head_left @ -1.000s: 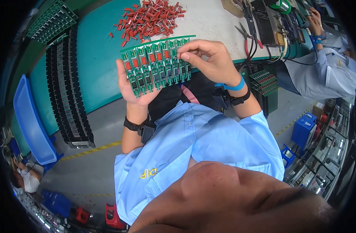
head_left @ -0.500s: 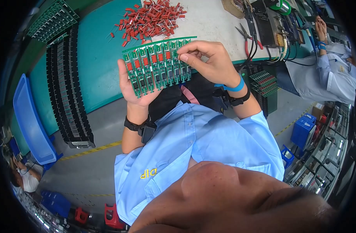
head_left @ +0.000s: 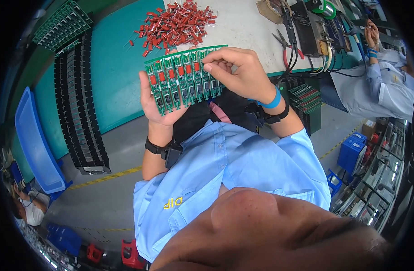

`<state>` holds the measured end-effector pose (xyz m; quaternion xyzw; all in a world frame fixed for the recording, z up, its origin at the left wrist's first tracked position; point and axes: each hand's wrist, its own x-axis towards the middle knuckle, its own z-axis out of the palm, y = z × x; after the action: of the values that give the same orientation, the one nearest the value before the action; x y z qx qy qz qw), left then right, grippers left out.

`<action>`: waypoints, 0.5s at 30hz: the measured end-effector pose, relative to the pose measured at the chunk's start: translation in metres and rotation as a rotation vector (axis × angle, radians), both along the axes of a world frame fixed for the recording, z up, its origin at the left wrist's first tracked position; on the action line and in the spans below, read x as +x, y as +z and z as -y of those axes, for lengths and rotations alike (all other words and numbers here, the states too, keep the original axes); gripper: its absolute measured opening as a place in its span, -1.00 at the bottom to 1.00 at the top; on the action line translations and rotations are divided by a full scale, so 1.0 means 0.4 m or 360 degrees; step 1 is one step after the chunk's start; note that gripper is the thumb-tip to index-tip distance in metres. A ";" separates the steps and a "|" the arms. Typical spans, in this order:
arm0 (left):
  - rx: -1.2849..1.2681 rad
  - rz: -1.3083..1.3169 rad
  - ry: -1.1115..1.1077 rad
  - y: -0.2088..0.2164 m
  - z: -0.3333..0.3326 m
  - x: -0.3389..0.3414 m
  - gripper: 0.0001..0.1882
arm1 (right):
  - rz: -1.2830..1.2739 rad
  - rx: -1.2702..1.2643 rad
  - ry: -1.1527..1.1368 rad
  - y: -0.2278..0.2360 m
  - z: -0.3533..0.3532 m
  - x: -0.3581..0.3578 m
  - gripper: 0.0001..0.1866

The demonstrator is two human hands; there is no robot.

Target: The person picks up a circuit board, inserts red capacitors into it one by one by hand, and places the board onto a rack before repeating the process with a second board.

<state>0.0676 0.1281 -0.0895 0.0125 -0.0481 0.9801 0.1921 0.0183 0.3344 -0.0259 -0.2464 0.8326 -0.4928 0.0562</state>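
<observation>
A green circuit board panel (head_left: 185, 90), made of several narrow boards side by side, rests tilted in my left hand (head_left: 162, 116). That hand's thumb stands along the left edge and its fingers are mostly hidden beneath the panel. Red box-shaped capacitors sit in a row across most of the narrow boards. My right hand (head_left: 245, 72) is over the panel's right part, thumb and index finger pinched together against it. Whatever lies between those fingertips is hidden. Beyond the panel, a heap of loose red capacitors (head_left: 182, 25) with thin wire legs lies on the table.
At the far right are red-handled pliers (head_left: 284, 49), a soldering station (head_left: 308, 27) and a solder wire spool (head_left: 326, 9). On the left stand a black slotted rack (head_left: 80, 108), more green panels (head_left: 62, 25) and a blue tray (head_left: 37, 140). A co-worker's hand (head_left: 372, 34) shows at the right.
My right hand's fingertips have shifted slightly left over the panel. The panel has tilted and dropped a little in my left hand.
</observation>
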 end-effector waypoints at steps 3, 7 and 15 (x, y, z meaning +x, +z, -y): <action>-0.0026 0.0011 0.0020 -0.007 0.002 0.001 -0.14 | -0.0177 0.0088 -0.0016 0.001 0.009 -0.005 -0.88; -0.0067 -0.0030 0.0000 -0.013 0.008 0.002 -0.16 | -0.0278 0.0026 -0.0096 0.008 -0.007 -0.040 -0.87; -0.0002 -0.0013 0.0014 -0.017 0.007 0.003 -0.18 | -0.0727 0.0493 -0.0219 -0.038 -0.062 -0.241 -0.83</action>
<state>0.0686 0.1253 -0.0965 0.0166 -0.0465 0.9809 0.1881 -0.0779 0.3591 -0.0412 -0.2826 0.9039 -0.2939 -0.1295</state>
